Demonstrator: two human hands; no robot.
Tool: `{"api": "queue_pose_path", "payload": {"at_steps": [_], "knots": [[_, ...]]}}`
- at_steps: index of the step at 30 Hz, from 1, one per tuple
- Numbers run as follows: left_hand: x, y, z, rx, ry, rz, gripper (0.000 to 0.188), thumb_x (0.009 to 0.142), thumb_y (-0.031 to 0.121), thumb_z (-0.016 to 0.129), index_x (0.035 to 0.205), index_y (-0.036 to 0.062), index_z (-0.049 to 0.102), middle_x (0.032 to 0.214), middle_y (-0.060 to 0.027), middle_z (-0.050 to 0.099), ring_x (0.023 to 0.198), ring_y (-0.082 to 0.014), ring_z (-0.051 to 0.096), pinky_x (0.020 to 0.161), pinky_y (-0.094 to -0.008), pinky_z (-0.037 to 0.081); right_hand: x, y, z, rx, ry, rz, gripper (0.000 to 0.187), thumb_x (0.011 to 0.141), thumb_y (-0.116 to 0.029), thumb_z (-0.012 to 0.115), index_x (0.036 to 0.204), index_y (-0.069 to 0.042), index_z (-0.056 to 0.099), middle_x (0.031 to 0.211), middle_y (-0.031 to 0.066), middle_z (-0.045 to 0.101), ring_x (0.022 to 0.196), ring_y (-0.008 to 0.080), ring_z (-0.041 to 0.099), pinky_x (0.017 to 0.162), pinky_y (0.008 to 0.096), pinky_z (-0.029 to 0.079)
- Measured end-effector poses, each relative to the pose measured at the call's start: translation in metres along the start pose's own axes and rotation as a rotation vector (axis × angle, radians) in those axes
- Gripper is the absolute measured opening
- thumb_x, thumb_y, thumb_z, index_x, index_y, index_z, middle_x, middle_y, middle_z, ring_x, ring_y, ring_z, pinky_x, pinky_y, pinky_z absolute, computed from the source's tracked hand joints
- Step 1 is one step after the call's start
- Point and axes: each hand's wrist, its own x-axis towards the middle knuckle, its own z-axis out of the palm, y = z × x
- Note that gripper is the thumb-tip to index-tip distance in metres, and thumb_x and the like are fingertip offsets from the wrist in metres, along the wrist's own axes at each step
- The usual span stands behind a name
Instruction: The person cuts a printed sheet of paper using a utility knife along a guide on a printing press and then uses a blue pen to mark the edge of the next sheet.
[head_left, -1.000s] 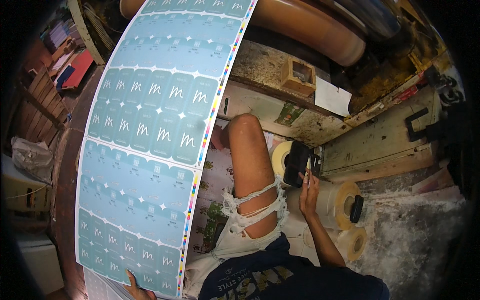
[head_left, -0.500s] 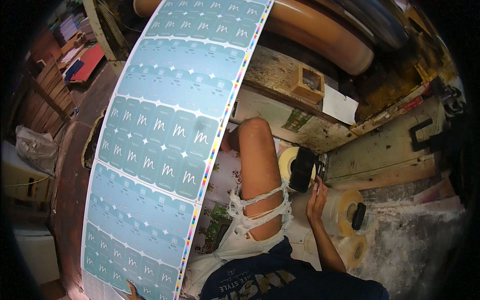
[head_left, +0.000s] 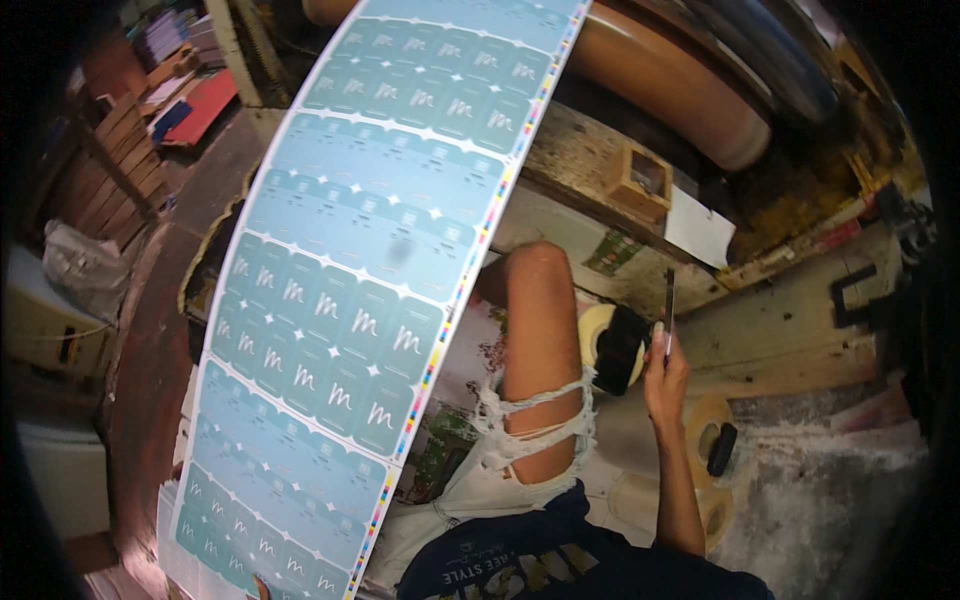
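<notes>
A long printed sheet (head_left: 330, 270) in pale blue and teal, with repeated card panels and a colour strip along its right edge, runs from the roller down past my left side. Of my left hand (head_left: 262, 590) only a digit shows at the bottom edge, pressed on the sheet's near end; the other fingers are hidden. My right hand (head_left: 665, 378) is raised right of my knee, closed round a thin, narrow blade-like tool (head_left: 670, 300) that points upward. Beside it, a black block (head_left: 621, 349) sits against a pale film roll (head_left: 595, 325).
Large brown rollers (head_left: 680, 95) span the far side. A small wooden box (head_left: 640, 182) and white paper (head_left: 699, 228) lie on the ledge below them. More clear film rolls (head_left: 705, 425) are at the right. A stack of sheets (head_left: 180, 530) lies under the print.
My right hand has lifted away from the black block with the thin tool, now upright. The printed sheet has advanced toward me; my left digit stays on its near end.
</notes>
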Motion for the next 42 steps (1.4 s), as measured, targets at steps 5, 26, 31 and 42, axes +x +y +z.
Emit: {"api": "queue_pose_path", "payload": {"at_steps": [5, 26, 31, 42], "knots": [[0.006, -0.019, 0.004, -0.063, 0.001, 0.021, 0.075, 0.086, 0.019, 0.07, 0.144, -0.0022, 0.028, 0.139, -0.0177, 0.042, 0.12, -0.0298, 0.045, 0.102, -0.0459, 0.039, 0.046, -0.097, 0.032, 0.798, -0.277, 0.016, 0.037, 0.104, -0.032, 0.036, 0.114, -0.001, 0.053, 0.072, 0.008, 0.06, 0.048, 0.0103, 0.053, 0.041, 0.0222, 0.039], [0.012, -0.036, 0.049, -0.008, 0.056, -0.099, 0.07, 0.086, 0.015, 0.069, 0.142, -0.0009, 0.03, 0.134, -0.0192, 0.046, 0.113, -0.0306, 0.052, 0.095, -0.0451, 0.046, 0.235, -0.149, 0.116, -0.028, -0.027, -0.938, 0.053, 0.073, 0.007, 0.064, 0.123, -0.005, 0.057, 0.121, 0.0172, 0.056, 0.082, 0.029, 0.066, 0.068, 0.0366, 0.055], [0.03, -0.036, 0.043, -0.026, -0.003, -0.09, 0.069, 0.086, 0.013, 0.069, 0.142, -0.0006, 0.031, 0.133, -0.0195, 0.047, 0.111, -0.0308, 0.053, 0.093, -0.0449, 0.047, 0.311, -0.164, 0.113, -0.028, -0.165, -1.356, 0.053, 0.067, 0.006, 0.063, 0.117, -0.01, 0.061, 0.117, 0.008, 0.064, 0.079, 0.0312, 0.067, 0.066, 0.0391, 0.056], [0.144, -0.122, -0.043, -0.203, -0.195, -0.017, 0.067, 0.086, 0.011, 0.069, 0.141, 0.0001, 0.032, 0.13, -0.0203, 0.049, 0.108, -0.0312, 0.056, 0.089, -0.0445, 0.051, 0.252, -0.247, 0.055, 0.141, -0.067, -1.195, 0.037, 0.067, 0.008, 0.06, 0.101, -0.004, 0.07, 0.093, 0.0132, 0.07, 0.078, 0.0285, 0.069, 0.067, 0.0333, 0.054]]}}
